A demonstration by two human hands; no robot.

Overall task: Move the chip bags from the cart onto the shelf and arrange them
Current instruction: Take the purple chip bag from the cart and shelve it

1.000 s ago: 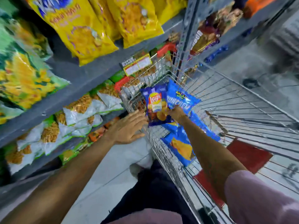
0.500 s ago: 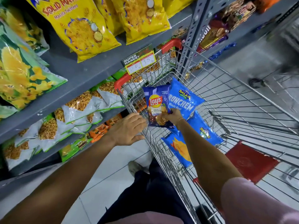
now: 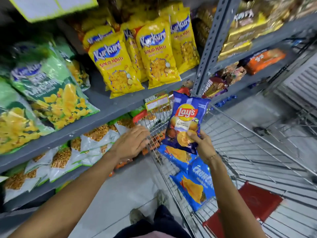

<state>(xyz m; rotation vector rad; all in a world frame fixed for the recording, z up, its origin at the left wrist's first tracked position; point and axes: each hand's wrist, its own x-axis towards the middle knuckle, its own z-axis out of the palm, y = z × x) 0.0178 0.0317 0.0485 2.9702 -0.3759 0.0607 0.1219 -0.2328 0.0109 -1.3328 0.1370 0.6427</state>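
My right hand (image 3: 203, 146) grips the bottom of a dark blue Lay's chip bag (image 3: 186, 121) and holds it upright above the wire cart (image 3: 248, 152). My left hand (image 3: 132, 143) rests flat on the cart's near rim, fingers spread. Lighter blue chip bags (image 3: 192, 184) still lie inside the cart below the raised bag. The grey shelf (image 3: 109, 107) to the left carries yellow Kurkure bags (image 3: 118, 66) and green bags (image 3: 51, 86).
A lower shelf holds white and green snack packs (image 3: 82, 152). A perforated grey upright post (image 3: 211, 47) divides the shelving; brown and orange packets (image 3: 264, 60) fill the right bay. A red flap (image 3: 257, 201) lies in the cart. My shoes (image 3: 137, 215) stand on the grey floor.
My right hand has lifted the Lay's bag up out of the cart, leaving the light blue bag behind. The view has tilted upward toward the shelves. My left hand stays on the cart rim.
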